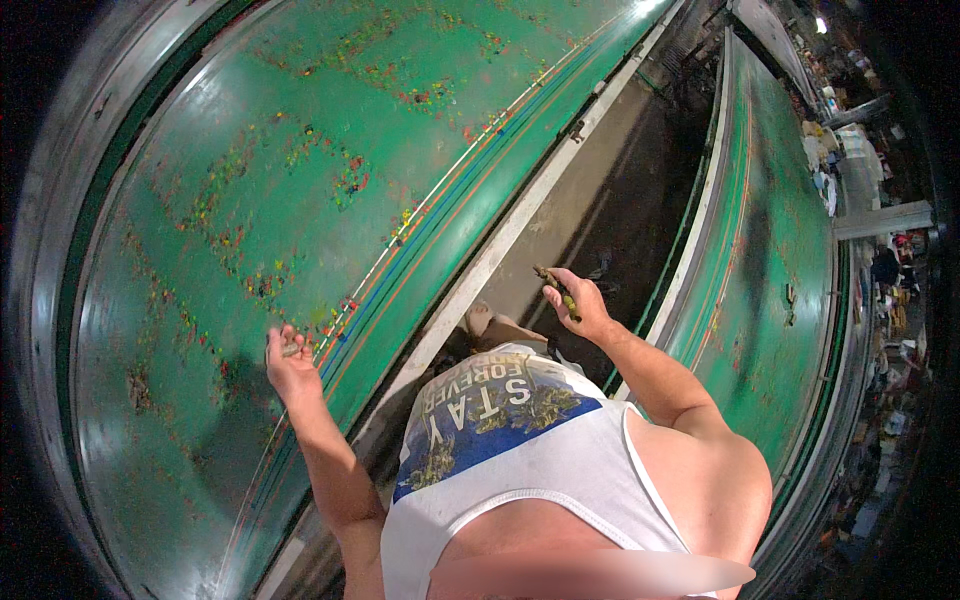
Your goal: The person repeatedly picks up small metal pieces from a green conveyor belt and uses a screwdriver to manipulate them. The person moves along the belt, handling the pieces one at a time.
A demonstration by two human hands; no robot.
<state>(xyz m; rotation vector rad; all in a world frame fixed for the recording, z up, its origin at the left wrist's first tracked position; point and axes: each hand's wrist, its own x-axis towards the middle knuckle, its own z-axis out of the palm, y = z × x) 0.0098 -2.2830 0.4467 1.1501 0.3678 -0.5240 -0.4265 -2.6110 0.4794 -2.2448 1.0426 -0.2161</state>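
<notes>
My left hand (292,368) is over the long green surface (330,240) to the left, near its striped edge. Its fingers curl around a small greyish lump (291,349) whose kind I cannot make out. Away from the surface, above the gap, my right hand (588,312) closes on a brownish, yellow-green lumpy piece (569,304). The dark end of that piece sticks out past the fingertips. Small red, yellow and dark bits (350,180) are scattered in bands across the green surface.
White, blue and orange lines (440,215) run along the green surface's near edge. A pale rail (520,205) borders the dark gap where I stand. To the right lies a second green surface (752,260), with cluttered shelving (885,260) beyond it.
</notes>
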